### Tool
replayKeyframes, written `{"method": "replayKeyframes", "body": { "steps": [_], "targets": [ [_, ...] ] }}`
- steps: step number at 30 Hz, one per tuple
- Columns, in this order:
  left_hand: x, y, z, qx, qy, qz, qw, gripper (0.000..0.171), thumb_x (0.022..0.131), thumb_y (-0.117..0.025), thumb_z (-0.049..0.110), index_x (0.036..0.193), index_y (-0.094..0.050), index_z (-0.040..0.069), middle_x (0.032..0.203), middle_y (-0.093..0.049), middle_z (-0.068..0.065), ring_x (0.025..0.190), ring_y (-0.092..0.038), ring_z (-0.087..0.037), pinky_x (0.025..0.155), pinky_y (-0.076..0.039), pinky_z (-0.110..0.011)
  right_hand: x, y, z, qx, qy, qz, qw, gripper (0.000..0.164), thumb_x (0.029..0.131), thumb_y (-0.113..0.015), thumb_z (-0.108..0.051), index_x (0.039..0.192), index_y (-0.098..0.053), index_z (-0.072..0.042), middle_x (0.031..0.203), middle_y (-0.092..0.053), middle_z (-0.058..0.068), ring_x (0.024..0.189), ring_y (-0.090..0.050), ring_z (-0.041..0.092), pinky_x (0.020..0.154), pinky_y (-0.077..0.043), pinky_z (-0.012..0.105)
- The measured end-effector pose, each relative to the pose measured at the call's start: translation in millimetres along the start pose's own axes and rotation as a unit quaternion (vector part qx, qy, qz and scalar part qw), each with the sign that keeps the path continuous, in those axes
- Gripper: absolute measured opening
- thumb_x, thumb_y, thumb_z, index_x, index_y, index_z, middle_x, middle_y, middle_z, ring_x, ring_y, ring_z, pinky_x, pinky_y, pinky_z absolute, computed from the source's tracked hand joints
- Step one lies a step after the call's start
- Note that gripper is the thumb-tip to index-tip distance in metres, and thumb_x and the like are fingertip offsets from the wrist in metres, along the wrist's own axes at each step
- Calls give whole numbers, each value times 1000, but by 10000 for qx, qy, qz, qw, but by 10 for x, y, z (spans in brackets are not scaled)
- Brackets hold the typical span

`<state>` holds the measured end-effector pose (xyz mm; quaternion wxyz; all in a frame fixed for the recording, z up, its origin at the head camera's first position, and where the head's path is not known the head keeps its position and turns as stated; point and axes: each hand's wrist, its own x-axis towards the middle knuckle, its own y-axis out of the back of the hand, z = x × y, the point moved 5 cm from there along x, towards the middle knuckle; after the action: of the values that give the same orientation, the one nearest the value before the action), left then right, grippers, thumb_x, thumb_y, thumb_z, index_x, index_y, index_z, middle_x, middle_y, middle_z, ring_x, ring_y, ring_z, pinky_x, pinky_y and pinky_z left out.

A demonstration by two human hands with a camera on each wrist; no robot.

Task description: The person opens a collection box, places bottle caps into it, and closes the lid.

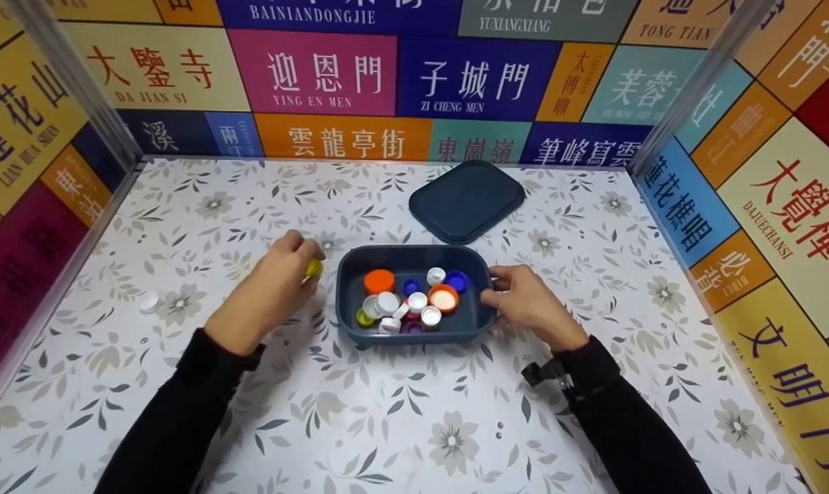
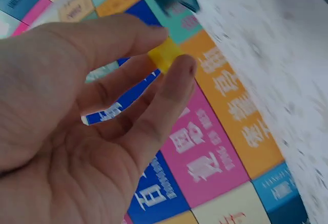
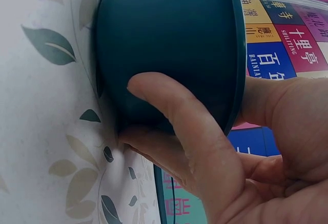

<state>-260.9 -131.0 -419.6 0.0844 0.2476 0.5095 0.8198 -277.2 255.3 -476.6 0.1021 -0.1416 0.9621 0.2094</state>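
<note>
My left hand (image 1: 274,288) is just left of the dark blue plastic box (image 1: 456,337), raised above the table. Between thumb and fingertip it pinches a small yellow bottle cap (image 2: 165,55). Orange (image 1: 379,282), white and blue (image 1: 457,281) bottle caps lie loose in the box, with a yellow-green cap (image 1: 364,317) in its near left corner. At the box's right end, my right hand (image 1: 528,302) grips the wall and rim. The right wrist view shows one finger lying along the outer wall (image 3: 174,34), while others reach around the end.
A dark blue lid (image 1: 466,200) lies flat on the floral tablecloth (image 1: 387,418) behind the box. One white cap (image 1: 149,302) sits by itself at the far left. Panels with printed lettering (image 1: 318,75) enclose the back and both sides.
</note>
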Motion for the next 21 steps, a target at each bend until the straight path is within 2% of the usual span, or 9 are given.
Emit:
{"method": "replayKeyframes", "body": {
  "steps": [4, 7, 12, 16, 21],
  "targets": [
    [63, -113, 260, 7, -92, 94, 9999, 32, 94, -82, -13, 123, -73, -7, 120, -66, -26, 111, -72, -43, 95, -75, -49, 7, 1, -3, -53, -28, 3, 10000, 60, 103, -64, -1, 163, -61, 6, 138, -79, 34, 90, -83, 25, 70, -76, 40],
    [99, -212, 451, 60, -391, 234, 9989, 27, 95, -81, -11, 121, -73, -7, 116, -64, -24, 106, -72, -41, 89, -76, -44, 11, 4, 3, -74, -71, 8, 9999, 61, 104, -65, -1, 164, -60, 6, 140, -78, 34, 91, -83, 24, 70, -74, 37],
    [173, -353, 712, 16, -856, 377, 9956, 26, 92, -84, -10, 115, -71, -5, 108, -63, -20, 96, -70, -36, 79, -73, -44, 7, 6, 12, -73, -92, 35, 9999, 61, 104, -64, -1, 165, -59, 6, 142, -78, 34, 92, -82, 22, 70, -73, 32],
    [241, -441, 879, -12, -1035, 284, 9942, 23, 92, -82, -9, 110, -69, -3, 106, -64, -18, 96, -70, -37, 80, -73, -45, 5, -9, 9, -7, -15, 39, 10000, 57, 103, -64, -1, 160, -64, 6, 138, -80, 32, 92, -82, 20, 69, -70, 25],
    [304, -568, 996, 75, -1191, 172, 9927, 17, 96, -78, -8, 109, -69, -5, 105, -64, -20, 94, -69, -39, 78, -72, -47, 13, -15, -2, -35, 55, 27, 10000, 54, 102, -63, -1, 156, -66, 6, 135, -81, 31, 90, -83, 20, 68, -71, 27]
  ]
}}
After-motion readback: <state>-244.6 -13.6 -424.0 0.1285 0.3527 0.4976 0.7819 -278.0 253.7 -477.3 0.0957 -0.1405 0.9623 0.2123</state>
